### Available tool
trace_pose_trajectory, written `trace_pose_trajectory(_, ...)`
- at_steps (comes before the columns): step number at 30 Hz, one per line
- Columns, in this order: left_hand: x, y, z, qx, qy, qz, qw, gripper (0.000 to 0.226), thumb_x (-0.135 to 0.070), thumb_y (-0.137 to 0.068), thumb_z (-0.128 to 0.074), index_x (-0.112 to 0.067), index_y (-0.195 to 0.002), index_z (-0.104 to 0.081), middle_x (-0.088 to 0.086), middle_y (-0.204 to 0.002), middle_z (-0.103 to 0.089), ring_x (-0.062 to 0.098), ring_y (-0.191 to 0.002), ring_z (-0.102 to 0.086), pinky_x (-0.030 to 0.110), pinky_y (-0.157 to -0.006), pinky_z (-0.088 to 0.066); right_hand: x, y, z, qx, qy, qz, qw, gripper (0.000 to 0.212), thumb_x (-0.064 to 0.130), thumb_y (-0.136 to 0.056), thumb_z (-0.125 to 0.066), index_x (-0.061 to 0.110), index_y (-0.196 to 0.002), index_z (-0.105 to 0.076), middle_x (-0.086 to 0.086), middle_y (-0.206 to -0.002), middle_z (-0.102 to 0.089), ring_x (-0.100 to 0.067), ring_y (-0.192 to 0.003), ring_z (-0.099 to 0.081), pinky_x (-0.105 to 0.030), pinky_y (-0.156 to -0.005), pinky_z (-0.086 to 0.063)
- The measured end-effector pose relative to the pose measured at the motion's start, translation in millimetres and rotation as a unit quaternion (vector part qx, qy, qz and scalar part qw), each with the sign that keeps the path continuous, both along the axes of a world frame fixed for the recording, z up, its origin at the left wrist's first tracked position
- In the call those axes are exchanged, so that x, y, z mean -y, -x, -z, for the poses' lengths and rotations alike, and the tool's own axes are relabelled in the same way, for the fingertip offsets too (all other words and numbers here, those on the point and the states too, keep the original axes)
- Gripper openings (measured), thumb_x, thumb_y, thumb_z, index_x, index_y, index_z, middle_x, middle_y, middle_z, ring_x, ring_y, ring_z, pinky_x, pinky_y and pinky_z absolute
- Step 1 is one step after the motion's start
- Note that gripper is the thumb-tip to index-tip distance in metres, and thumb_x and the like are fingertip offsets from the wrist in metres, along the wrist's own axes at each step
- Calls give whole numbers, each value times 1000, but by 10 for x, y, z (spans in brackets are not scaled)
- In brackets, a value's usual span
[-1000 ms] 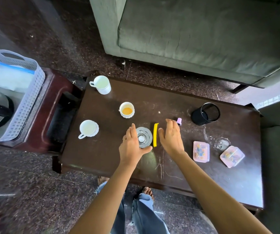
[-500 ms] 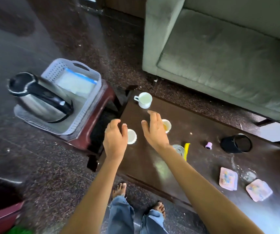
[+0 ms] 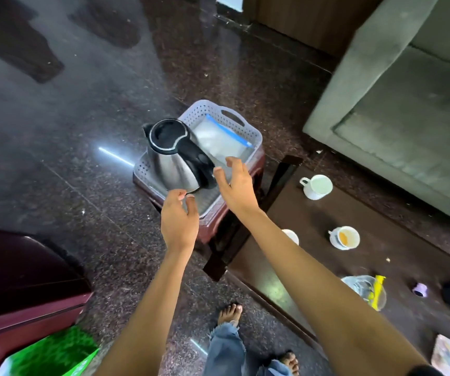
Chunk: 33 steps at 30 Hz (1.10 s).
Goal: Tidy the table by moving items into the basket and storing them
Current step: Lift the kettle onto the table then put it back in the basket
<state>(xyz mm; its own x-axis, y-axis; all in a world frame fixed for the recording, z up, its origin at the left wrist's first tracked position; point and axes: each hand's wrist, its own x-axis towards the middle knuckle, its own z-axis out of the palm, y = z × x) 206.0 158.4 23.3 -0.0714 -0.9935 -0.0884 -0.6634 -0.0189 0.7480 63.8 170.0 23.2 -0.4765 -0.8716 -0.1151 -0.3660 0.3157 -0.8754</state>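
Left hand [image 3: 180, 215] and right hand [image 3: 236, 185], both empty with fingers spread, hover at the near end of the perforated plastic basket [image 3: 204, 108]. The steel kettle [image 3: 169, 166] just beyond the fingertips likely makes it heavy and unbalanced, so grip both end handles.

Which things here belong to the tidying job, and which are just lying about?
Job: basket, kettle and zip bag in it; table with far cup, orange-filled cup, glass, purple cap, pink box; left hand, right hand, both empty.
Lying about: sofa, green bag, stool under basket.
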Motion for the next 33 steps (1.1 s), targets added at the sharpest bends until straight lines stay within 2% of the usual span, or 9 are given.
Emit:
trace_pose_trajectory(2,96,-93,25,0,-7,-7,1000,25,-24,-96,-50,-10,-114,-57,6,-117,-65,23,-106,-61,36,-85,-49,210,-71,24,23,-6,13,1000,45,40,-99,-47,4,-125,-51,-11,-121,-59,-24,-115,-54,-26,-91,-39)
trace_pose_trajectory(5,207,-201,71,1,-19,-13,1000,25,-24,-95,-50,-9,-114,-57,7,-117,-64,22,-103,-62,36,-83,-49,426,-142,77,64,-11,36,997,37,49,-97,-45,15,-90,-59,4,-79,-61,-13,-78,-58,-20,-67,-40)
trace_pose_trajectory(9,295,-293,135,3,-25,-19,999,26,-24,-96,-52,-8,-116,-56,7,-118,-64,21,-101,-62,32,-79,-48,573,-204,151,142,-17,65,988,47,60,-88,-53,15,-76,-61,-4,-72,-68,-7,-66,-62,-12,-58,-46)
trace_pose_trajectory(12,355,-312,159,3,-30,-24,999,27,-25,-96,-52,-8,-117,-55,7,-118,-64,21,-100,-62,33,-80,-49,662,-200,160,180,-34,99,978,47,63,-81,-59,19,-62,-59,7,-56,-62,1,-49,-55,-8,-52,-43)
trace_pose_trajectory(17,449,-306,190,4,-29,-15,999,27,-25,-95,-52,-8,-117,-55,7,-120,-63,16,-94,-60,32,-81,-49,707,-239,228,148,-22,137,979,43,59,-79,-62,20,-62,-60,4,-60,-61,-5,-56,-54,-13,-53,-39)
trace_pose_trajectory(21,512,-318,203,1,-16,-4,1000,27,-24,-95,-53,-8,-117,-55,8,-120,-63,21,-104,-61,29,-83,-46,714,-287,214,141,18,174,974,37,56,-78,-63,29,-54,-54,14,-47,-54,1,-47,-48,-9,-49,-37)
trace_pose_trajectory(25,561,-299,185,5,-6,8,1000,29,-24,-94,-53,-7,-117,-54,10,-119,-63,23,-106,-62,41,-89,-52,686,-254,176,148,27,220,964,55,64,-71,-60,12,-54,-52,7,-49,-48,-11,-51,-44,-22,-52,-39)
trace_pose_trajectory(28,578,-244,153,6,-5,13,1000,30,-26,-94,-53,-7,-118,-55,9,-121,-63,23,-107,-62,40,-90,-52,616,-131,82,178,45,248,951,65,67,-69,-60,4,-58,-50,1,-53,-48,-13,-54,-43,-27,-55,-38)
trace_pose_trajectory(33,547,-43,43,-6,-8,34,999,30,-28,-94,-52,-10,-119,-53,6,-122,-62,20,-107,-62,39,-91,-52,365,167,-179,185,65,274,941,55,63,-71,-62,20,-46,-39,6,-50,-44,-9,-52,-39,-29,-55,-35)
